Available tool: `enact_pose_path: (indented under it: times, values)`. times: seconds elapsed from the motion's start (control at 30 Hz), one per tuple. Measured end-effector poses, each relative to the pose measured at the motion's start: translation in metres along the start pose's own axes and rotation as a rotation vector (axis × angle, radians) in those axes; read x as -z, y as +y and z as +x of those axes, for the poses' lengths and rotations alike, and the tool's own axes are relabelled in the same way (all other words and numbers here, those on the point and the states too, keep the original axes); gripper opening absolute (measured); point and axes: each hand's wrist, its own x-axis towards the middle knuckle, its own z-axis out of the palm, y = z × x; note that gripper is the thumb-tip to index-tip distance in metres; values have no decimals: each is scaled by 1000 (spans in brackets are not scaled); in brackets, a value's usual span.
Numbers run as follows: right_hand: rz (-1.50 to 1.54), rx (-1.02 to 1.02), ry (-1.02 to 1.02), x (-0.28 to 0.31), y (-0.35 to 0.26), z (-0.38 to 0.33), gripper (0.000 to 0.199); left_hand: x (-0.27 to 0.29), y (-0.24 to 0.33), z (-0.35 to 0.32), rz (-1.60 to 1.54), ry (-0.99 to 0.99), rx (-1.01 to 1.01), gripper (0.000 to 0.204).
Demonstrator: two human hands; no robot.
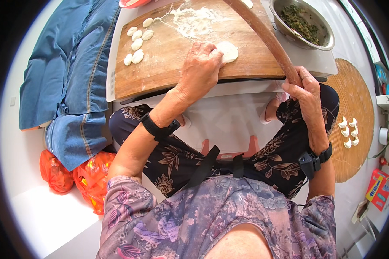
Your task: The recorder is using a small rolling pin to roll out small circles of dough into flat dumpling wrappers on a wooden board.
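left hand (200,64) flat, fingers touching dough disc (227,51) on board (168,64) | right hand (301,84) closed around rolling pin (263,36) | risk: long pin may knock bowl (328,39); disc may stick where flour is thin

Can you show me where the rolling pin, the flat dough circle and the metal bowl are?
rolling pin (263,34), head view, middle of the wooden stick
flat dough circle (229,51), head view, its centre
metal bowl (326,32), head view, right rim
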Motion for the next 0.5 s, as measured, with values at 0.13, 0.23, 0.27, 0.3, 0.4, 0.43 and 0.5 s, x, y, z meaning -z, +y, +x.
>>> enact_pose_path:
  times: [0.13, 0.23, 0.27, 0.3, 0.4, 0.43, 0.5]
  values:
    - [-5, -17, -8, 0, 0, -2, 31, 2, 0, 4, -121, 35, 192, 28]
    - [12, -16, -8, 0, -1, -2, 31, -4, -25, 12, 116, 197, 83, 36]
    - [0, -23, -9, 1, 0, -1, 31, -4, -31, 14, 131, 130, 136, 47]
    - [-8, -29, -11, 2, 0, -1, 31, -3, -37, 15, 131, 129, 135, 47]
    - [20, -23, -6, 1, 0, -1, 30, -4, -53, 15, 123, -89, 214, 53]
    - [21, -21, -6, 1, -1, -1, 30, -7, -58, 11, 156, -64, 169, 56]
    - [33, 2, 8, 0, -1, -1, 29, -7, -61, 8, 188, -42, 122, 58]
